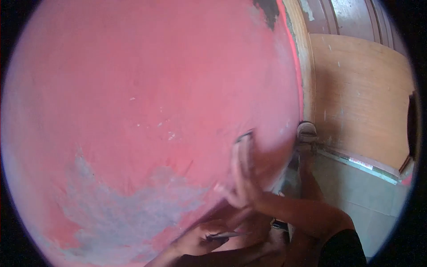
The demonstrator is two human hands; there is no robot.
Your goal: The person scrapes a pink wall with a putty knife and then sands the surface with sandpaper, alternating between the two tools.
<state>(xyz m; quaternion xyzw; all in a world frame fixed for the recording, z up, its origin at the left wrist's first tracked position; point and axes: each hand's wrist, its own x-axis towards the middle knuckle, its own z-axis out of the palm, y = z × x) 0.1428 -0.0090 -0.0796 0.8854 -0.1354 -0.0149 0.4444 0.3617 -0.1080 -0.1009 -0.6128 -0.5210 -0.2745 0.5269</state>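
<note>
A pink wall (178,89) fills most of the view, with a rough grey patch (147,200) low on it. My right hand (243,180) is against the wall with fingers stretched upward, blurred by motion. A thin dark-edged piece (245,135) shows at its fingertips, pressed to the wall; its kind is too blurred to name. Lower down, my left hand (200,238) is closed around a thin, flat, greyish thing (229,234) that juts out to the right, close to my legs.
A wooden frame (307,66) borders the wall on the right, beside a light wooden panel (360,98). Grey floor tiles (360,196) lie below the panel. My foot (307,131) stands by the wall's edge. Another dark grey patch (267,11) shows at the top.
</note>
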